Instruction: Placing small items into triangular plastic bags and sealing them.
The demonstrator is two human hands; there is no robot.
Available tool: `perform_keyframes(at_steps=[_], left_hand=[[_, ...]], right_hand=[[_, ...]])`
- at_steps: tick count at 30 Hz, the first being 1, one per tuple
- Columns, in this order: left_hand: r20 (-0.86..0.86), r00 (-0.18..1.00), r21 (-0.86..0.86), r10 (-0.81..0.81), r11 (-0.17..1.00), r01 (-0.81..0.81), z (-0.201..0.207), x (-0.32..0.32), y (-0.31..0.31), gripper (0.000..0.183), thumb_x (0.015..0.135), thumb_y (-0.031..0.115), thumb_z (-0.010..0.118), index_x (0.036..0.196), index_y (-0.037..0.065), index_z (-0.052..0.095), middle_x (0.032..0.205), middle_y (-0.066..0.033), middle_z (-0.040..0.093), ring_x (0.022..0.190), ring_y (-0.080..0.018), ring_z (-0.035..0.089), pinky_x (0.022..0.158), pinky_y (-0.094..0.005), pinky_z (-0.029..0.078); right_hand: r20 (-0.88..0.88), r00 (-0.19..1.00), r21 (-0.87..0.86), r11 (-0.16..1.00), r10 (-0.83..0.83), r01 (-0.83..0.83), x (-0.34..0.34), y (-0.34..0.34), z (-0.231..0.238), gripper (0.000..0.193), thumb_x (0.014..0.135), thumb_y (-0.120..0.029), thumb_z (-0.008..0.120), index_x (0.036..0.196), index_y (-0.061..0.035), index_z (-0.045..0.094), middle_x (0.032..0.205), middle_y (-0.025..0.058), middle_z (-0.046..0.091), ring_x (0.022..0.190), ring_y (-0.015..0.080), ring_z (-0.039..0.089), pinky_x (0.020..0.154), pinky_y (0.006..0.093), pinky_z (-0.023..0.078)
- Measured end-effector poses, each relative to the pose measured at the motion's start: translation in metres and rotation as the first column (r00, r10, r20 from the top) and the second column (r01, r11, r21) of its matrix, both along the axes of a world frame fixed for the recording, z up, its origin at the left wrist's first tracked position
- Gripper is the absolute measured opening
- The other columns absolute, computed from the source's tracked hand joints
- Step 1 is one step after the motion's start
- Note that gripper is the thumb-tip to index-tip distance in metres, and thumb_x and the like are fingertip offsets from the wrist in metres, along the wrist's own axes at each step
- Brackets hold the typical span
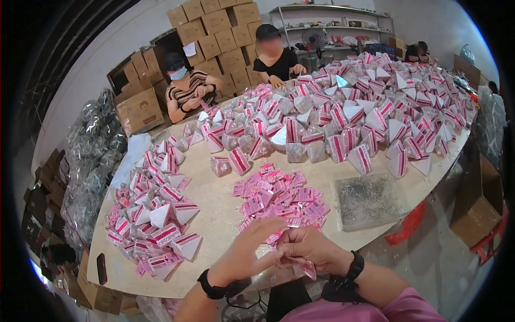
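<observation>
A: What is the biggest thing here?
B: A pale worktop (217,198), its edges curved by the lens. Over its far side spreads a large heap of wedge-shaped packets (343,115), clear with pink and white stripes.
A: And around it?
B: Brown cardboard boxes (217,37) are stacked against the back wall. Two people sit across the worktop, one in a striped top (191,88), one in a black top (276,64).
A: What lies closer?
B: A smaller heap of packets (161,214) at left, pink cards (284,196) in a loose pile at centre, and a clear tray (370,226) of thin metal bits at right.
A: The wearer's hands?
B: Both are at the near edge, just below the cards. The right hand (316,249) pinches a clear packet with a pink striped card (304,266). The left hand (249,249) curves beside it; I cannot tell whether it grips.
A: Anything smaller?
B: A black phone (101,268), near the left edge.
</observation>
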State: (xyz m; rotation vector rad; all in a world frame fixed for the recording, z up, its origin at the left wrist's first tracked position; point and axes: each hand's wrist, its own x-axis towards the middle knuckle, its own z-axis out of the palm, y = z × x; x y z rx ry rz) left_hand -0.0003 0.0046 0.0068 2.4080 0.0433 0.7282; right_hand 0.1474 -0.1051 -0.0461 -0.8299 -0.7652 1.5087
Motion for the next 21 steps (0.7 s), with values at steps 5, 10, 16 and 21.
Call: perform_keyframes(at_steps=[5,10,16,21], left_hand=[[-0.079,0.995,0.123,-0.056,0.990,0.065,-0.003,-0.010,0.002,0.031,0.076,0.020,0.067,0.101,0.004,0.059,0.099,-0.0140,0.060,0.089,-0.0317,0.058,0.075,-0.0401,0.047],[-0.253,0.967,0.280,0.028,0.959,0.046,-0.003,-0.023,-0.006,0.019,0.075,0.015,0.066,0.090,0.008,0.058,0.080,-0.0088,0.057,0.075,-0.0299,0.055,0.063,-0.0396,0.045],[-0.142,0.984,0.185,0.106,0.980,-0.079,-0.031,-0.015,-0.003,0.009,0.076,0.009,0.066,0.074,0.004,0.059,0.065,-0.0068,0.055,0.058,-0.0220,0.053,0.054,-0.0328,0.042],[-0.317,0.946,-0.620,0.068,0.740,-0.261,-0.025,-0.011,-0.003,0.012,0.081,0.008,0.063,0.072,0.002,0.058,0.062,0.0003,0.052,0.056,-0.0076,0.042,0.051,-0.0243,0.034]], right_hand=[[-0.036,0.998,-0.066,0.996,0.055,-0.057,0.000,-0.002,-0.006,0.012,0.086,-0.014,0.063,0.082,-0.0033,0.059,0.069,0.0026,0.059,0.056,0.0062,0.051,0.052,0.0191,0.040],[-0.122,0.970,-0.107,0.969,0.208,-0.221,0.011,-0.004,-0.017,0.011,0.086,-0.012,0.062,0.084,-0.0019,0.058,0.073,0.0045,0.060,0.060,0.0082,0.054,0.055,0.0192,0.043],[0.260,0.965,0.058,0.998,-0.040,0.026,-0.006,-0.002,-0.004,0.008,0.085,-0.004,0.058,0.092,-0.0010,0.055,0.083,0.0054,0.059,0.070,0.0105,0.056,0.059,0.0223,0.047],[0.529,0.784,0.319,0.932,-0.325,0.172,-0.020,-0.003,0.008,0.012,0.084,-0.004,0.058,0.095,-0.0007,0.055,0.079,0.0056,0.057,0.072,0.0119,0.058,0.062,0.0258,0.047]])
